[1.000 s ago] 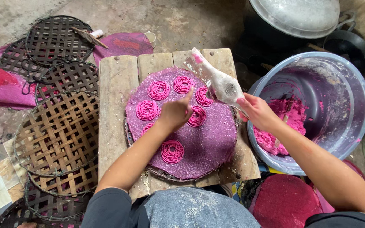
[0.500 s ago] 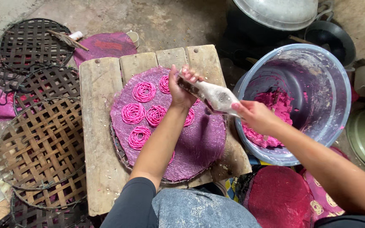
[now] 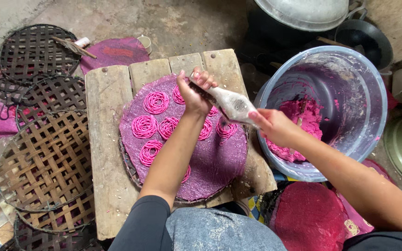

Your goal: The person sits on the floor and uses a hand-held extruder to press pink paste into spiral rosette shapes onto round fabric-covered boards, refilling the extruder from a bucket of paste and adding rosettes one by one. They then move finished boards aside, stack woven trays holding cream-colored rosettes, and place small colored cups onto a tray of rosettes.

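- Piping bag point(image 3: 232, 103), smeared white, lies tilted over the purple cloth-covered round tray point(image 3: 210, 162); left hand point(image 3: 194, 92) clenched round its tip end, right hand point(image 3: 275, 126) grasping its wide end.
- Pink dough spirals point(image 3: 156, 102) sit on the tray.
- Tray rests on a plank bench point(image 3: 105, 139).
- Right: grey bucket point(image 3: 373, 102) holding pink dough.
- Left: woven bamboo trays point(image 3: 43, 162) on the concrete floor point(image 3: 173, 23).

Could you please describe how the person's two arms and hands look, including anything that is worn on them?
Both hands, left hand and right hand, are bare, with no gloves, rings or watch visible. The forearms are uncovered. Dark, close-fitting sleeves cover the upper arms: the left sleeve ends near the elbow, the right sleeve shows at the frame's bottom edge.
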Demonstrator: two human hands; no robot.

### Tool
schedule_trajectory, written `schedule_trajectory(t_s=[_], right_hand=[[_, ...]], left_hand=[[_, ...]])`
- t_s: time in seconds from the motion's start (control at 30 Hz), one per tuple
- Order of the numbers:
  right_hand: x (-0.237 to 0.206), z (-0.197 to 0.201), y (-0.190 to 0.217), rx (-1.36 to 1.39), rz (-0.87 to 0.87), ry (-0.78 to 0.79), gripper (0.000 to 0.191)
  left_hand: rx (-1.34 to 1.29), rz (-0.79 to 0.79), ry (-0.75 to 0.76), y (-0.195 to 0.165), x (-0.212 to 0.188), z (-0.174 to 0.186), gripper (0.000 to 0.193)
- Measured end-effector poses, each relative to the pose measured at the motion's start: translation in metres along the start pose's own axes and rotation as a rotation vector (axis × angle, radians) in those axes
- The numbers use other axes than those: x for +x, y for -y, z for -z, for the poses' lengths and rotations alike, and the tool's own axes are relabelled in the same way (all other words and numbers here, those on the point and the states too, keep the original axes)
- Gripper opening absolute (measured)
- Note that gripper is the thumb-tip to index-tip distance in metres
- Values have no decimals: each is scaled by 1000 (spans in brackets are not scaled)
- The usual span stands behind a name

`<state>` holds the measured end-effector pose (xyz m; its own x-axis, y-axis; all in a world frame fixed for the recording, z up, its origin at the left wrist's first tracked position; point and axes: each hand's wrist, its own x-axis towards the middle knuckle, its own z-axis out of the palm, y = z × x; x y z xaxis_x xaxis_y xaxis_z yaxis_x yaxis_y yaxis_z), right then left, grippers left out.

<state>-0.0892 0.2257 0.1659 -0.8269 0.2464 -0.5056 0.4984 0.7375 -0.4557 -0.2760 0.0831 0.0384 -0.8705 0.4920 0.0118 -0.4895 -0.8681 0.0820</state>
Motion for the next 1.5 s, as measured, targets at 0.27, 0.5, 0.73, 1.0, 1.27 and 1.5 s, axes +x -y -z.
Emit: schedule_trajectory(t_s=[0.27,0.5,0.73,1.0,1.27,1.5], right_hand=[[1,23,-21,-1,-101,-32,66],[0,30,-49,151,105,-60,57],[7,27,-87,281,151,-119,53],[12,-5,-116,609,361,-314,61],[-14,-71,-133,807,572,-435,82],[-40,-118,-142,994,612,-579,82]], left_hand=[[5,-32,-81,31,-4,-10,44],[463,439,-147,17,-13,-4,86],[1133,780,7,51,-26,37,98],[2778,431,632,38,-64,3,82],[2433,-318,716,14,-109,6,24],[2444,-309,639,28,-128,21,28]])
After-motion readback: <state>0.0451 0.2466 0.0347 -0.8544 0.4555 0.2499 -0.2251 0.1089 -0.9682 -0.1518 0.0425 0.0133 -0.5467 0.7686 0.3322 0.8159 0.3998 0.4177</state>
